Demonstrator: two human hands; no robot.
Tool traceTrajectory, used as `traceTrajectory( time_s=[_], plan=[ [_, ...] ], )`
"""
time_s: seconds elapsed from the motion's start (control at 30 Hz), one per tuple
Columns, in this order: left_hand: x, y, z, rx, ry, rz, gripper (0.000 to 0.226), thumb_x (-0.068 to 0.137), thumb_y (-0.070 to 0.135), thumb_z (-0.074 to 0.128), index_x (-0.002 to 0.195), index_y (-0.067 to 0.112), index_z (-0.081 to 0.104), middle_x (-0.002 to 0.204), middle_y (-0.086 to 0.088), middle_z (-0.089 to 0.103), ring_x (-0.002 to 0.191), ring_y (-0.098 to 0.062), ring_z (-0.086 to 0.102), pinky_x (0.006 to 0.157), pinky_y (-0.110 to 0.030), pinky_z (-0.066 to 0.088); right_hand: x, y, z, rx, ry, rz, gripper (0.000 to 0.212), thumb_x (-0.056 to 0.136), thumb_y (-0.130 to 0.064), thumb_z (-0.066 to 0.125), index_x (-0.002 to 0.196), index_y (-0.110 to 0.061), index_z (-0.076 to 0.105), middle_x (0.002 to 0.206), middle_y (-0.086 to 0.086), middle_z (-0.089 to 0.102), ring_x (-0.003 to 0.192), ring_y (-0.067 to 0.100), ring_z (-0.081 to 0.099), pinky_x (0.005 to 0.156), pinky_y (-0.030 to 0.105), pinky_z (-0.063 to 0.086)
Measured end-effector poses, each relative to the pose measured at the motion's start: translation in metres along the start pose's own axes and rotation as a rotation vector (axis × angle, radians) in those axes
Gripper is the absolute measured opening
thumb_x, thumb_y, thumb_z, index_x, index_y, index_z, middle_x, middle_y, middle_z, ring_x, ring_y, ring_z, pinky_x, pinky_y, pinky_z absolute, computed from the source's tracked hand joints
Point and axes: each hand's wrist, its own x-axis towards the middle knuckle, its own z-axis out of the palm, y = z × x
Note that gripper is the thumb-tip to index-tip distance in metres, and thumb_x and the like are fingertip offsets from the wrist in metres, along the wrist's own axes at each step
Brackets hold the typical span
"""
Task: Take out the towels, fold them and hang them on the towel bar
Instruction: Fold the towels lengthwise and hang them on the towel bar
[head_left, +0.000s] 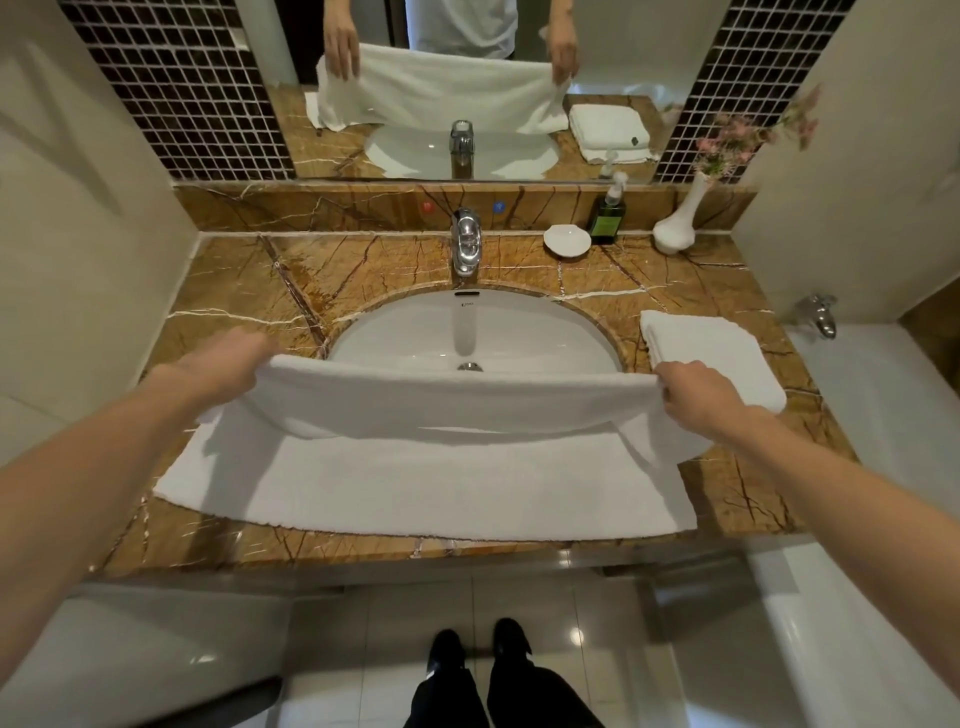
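Marble counter (234, 291), left grip (228, 358) and right grip (696, 387) clasping white towel (431, 478), above sink (467, 332)

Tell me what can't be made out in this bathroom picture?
The towel bar: nowhere in the head view, outside the frame.
Fingertips of the left hand: tucked under the towel edge it holds.
Near rim of the sink: covered by that towel.
Label on the green bottle: too small to read.
Near corner of the folded towel: behind the right hand.

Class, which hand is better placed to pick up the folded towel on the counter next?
Likely right. The right hand grips the spread towel beside the folded towel; the left hand holds its other end, across the sink.
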Motion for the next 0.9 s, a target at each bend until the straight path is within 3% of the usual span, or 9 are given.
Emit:
traceTrajectory(
  time_s=[0.1, 0.53, 0.63, 0.7, 0.77, 0.83, 0.9],
  plan=[
    [-0.003, 0.002, 0.002, -0.029, 0.020, -0.013, 0.037, 0.074, -0.014, 0.052, 0.093, 0.013, 0.068, 0.073, 0.003, 0.053, 0.071, -0.019, 0.051, 0.055, -0.027, 0.034, 0.000, 0.000, -0.002, -0.038, 0.011, -0.004, 0.015, 0.088, -0.007, 0.049, 0.100, -0.011, 0.056, 0.096, 0.014, 0.063, 0.084, 0.032, 0.059, 0.063, 0.036, 0.046],
    [-0.015, -0.002, 0.003, -0.149, 0.179, -0.031, 0.034, 0.067, -0.013, 0.056, 0.083, 0.016, 0.065, 0.083, -0.014, 0.067, 0.075, -0.030, 0.056, 0.066, -0.041, 0.049, -0.001, -0.005, -0.024, -0.067, 0.155, 0.053, 0.025, 0.085, -0.008, 0.057, 0.109, -0.011, 0.061, 0.098, 0.015, 0.066, 0.085, 0.031, 0.061, 0.072, 0.039, 0.053],
    [-0.020, -0.002, 0.010, -0.169, 0.206, -0.001, 0.045, 0.072, -0.014, 0.051, 0.101, 0.018, 0.067, 0.097, -0.016, 0.068, 0.086, -0.033, 0.060, 0.076, -0.042, 0.050, -0.006, -0.007, -0.027, -0.059, 0.234, 0.046, 0.024, 0.084, -0.006, 0.056, 0.107, -0.009, 0.063, 0.095, 0.016, 0.067, 0.083, 0.032, 0.062, 0.071, 0.039, 0.053],
    [-0.028, 0.003, 0.019, -0.172, 0.218, -0.004, 0.053, 0.080, -0.011, 0.050, 0.123, 0.018, 0.061, 0.129, -0.020, 0.057, 0.116, -0.038, 0.052, 0.098, -0.048, 0.041, -0.015, -0.009, -0.024, -0.060, 0.266, 0.005, 0.021, 0.083, -0.004, 0.056, 0.103, -0.009, 0.063, 0.094, 0.015, 0.067, 0.082, 0.033, 0.062, 0.070, 0.040, 0.053],
    [-0.042, 0.011, 0.032, -0.102, 0.202, 0.002, 0.066, 0.082, -0.012, 0.047, 0.140, 0.021, 0.045, 0.150, -0.016, 0.033, 0.139, -0.037, 0.028, 0.114, -0.051, 0.017, -0.026, -0.009, -0.015, -0.089, 0.274, -0.072, 0.020, 0.084, -0.003, 0.056, 0.102, -0.009, 0.061, 0.096, 0.013, 0.067, 0.083, 0.032, 0.063, 0.069, 0.040, 0.053],
    [-0.060, 0.016, 0.048, -0.040, 0.195, 0.054, 0.073, 0.081, -0.012, 0.046, 0.145, 0.021, 0.034, 0.154, -0.013, 0.023, 0.143, -0.034, 0.018, 0.116, -0.050, 0.006, -0.040, -0.010, 0.000, -0.174, 0.244, -0.195, 0.022, 0.083, -0.003, 0.057, 0.103, -0.011, 0.059, 0.098, 0.009, 0.064, 0.083, 0.027, 0.061, 0.070, 0.038, 0.052],
    [-0.077, 0.019, 0.064, -0.082, 0.225, 0.085, 0.076, 0.079, -0.017, 0.048, 0.145, 0.018, 0.033, 0.153, -0.013, 0.024, 0.142, -0.036, 0.020, 0.114, -0.045, 0.003, -0.055, -0.010, 0.017, -0.232, 0.246, -0.341, 0.026, 0.075, 0.000, 0.067, 0.097, -0.013, 0.061, 0.092, 0.006, 0.064, 0.076, 0.022, 0.060, 0.063, 0.030, 0.050]
  ],
)
